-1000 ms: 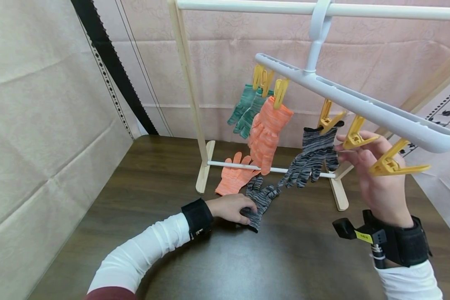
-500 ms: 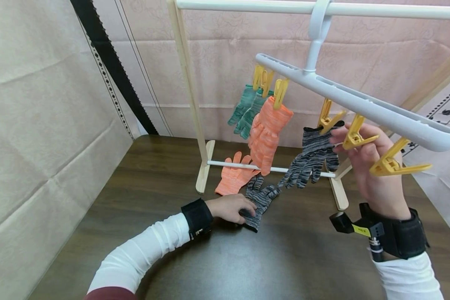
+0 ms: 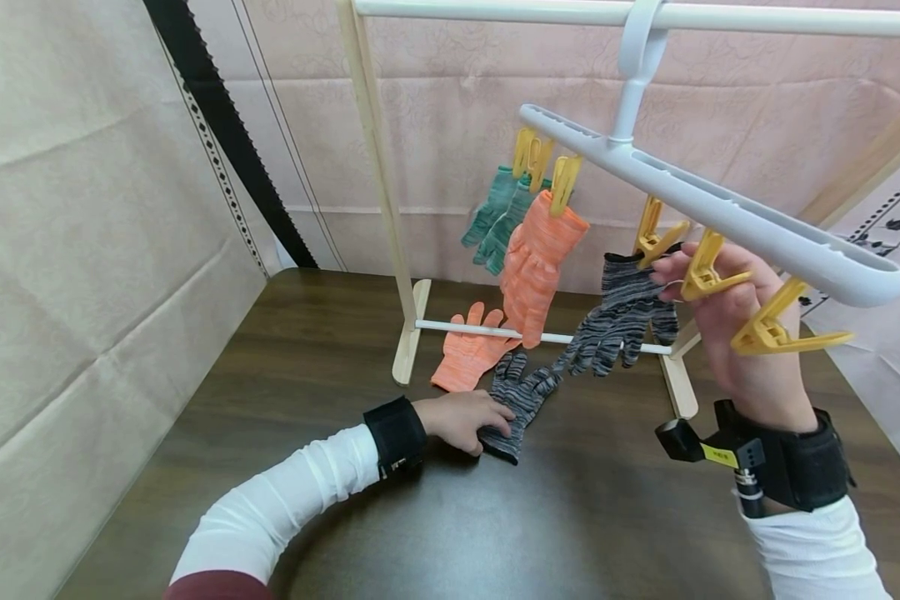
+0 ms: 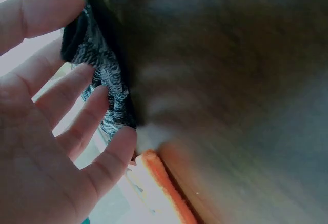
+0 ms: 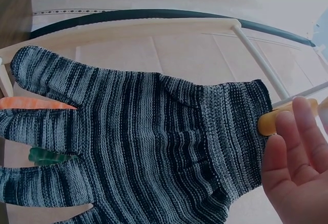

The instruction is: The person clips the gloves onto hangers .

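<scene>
A black-and-grey striped glove (image 3: 630,304) hangs by its cuff from a yellow clip (image 3: 658,235). My right hand (image 3: 746,333) is raised at its cuff, fingertips right beside the clip, fingers loosely extended behind a second yellow clip (image 3: 712,267). In the right wrist view the same glove (image 5: 148,137) fills the middle, its clip (image 5: 271,121) close to my fingertips. On the table lies a matching striped glove (image 3: 521,400). My left hand (image 3: 465,419) rests at its cuff, and in the left wrist view the relaxed fingers (image 4: 77,93) overlap the knit.
The pale blue hanger (image 3: 720,200) hooks over a white bar (image 3: 495,10) of a wooden stand. An orange glove (image 3: 540,267) and green gloves (image 3: 502,217) hang farther left. Another orange glove (image 3: 468,354) lies on the brown table (image 3: 307,358). A bare yellow clip (image 3: 780,329) dangles at right.
My right hand has shifted left toward the hanging glove's cuff and its clip. The hanger has swung slightly. My left hand has stayed by the glove on the table, barely moving.
</scene>
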`<state>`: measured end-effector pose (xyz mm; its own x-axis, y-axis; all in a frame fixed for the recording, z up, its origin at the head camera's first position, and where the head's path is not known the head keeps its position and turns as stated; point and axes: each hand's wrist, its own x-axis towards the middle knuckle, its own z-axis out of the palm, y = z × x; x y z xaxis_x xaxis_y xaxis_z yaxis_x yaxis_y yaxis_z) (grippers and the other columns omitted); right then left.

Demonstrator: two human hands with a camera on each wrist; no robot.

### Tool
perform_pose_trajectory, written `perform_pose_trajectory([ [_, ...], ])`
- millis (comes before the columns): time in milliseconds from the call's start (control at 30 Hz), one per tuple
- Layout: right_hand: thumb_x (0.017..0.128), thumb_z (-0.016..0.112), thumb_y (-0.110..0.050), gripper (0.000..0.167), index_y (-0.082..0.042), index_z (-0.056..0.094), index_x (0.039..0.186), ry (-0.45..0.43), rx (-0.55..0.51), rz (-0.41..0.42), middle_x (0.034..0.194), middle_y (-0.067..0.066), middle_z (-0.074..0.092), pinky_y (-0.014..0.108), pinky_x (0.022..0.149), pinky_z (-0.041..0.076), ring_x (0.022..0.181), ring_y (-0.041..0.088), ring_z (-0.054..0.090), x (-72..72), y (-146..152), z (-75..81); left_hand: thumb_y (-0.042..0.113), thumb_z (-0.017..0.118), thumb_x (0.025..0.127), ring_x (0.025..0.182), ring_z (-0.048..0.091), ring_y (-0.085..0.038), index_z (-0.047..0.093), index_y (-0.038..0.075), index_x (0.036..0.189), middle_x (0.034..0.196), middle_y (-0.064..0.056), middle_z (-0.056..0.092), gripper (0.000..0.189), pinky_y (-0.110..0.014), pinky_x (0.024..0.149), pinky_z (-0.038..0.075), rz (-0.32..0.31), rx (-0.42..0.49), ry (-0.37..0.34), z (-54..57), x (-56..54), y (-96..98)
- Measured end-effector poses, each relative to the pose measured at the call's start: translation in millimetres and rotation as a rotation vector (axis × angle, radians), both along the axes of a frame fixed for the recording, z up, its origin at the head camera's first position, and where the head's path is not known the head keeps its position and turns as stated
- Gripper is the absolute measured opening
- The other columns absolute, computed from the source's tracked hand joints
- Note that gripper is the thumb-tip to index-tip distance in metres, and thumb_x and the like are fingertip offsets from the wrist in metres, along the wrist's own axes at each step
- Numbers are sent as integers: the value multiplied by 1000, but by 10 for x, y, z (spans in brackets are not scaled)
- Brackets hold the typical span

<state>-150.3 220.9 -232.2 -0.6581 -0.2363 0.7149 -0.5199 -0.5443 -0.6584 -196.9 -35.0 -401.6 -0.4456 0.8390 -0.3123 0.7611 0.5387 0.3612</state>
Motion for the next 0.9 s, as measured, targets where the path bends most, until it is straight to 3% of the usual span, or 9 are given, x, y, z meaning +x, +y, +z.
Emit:
perform_pose_trajectory([
  [167,83,60,-14,39,12,50,111,-13,14,17,101,19,60,31,81,42,98,27,56,-8,12,6,8,61,77,125,34,-18,51,23,124,140,4,36,50,-25,93,37,-20,-62,50,13,32,26],
  [367,83,61,-16,42,12,49,111,-9,23,41,100,19,61,31,81,43,97,27,56,-23,19,12,1,57,77,123,36,-16,51,25,124,139,5,37,53,-26,94,37,-20,-63,85,21,59,48],
  [667,82,61,-17,42,12,49,109,24,21,48,98,19,59,30,80,42,96,27,56,-45,-29,28,13,56,85,119,42,-17,56,24,120,135,4,43,36,-27,95,37,-28,-10,149,-16,56,53],
  [900,82,61,-12,38,13,51,109,41,11,46,99,19,57,31,81,41,95,27,56,-35,-61,34,17,53,88,117,46,-15,62,22,111,130,4,49,25,-26,95,37,12,52,157,-35,60,62],
])
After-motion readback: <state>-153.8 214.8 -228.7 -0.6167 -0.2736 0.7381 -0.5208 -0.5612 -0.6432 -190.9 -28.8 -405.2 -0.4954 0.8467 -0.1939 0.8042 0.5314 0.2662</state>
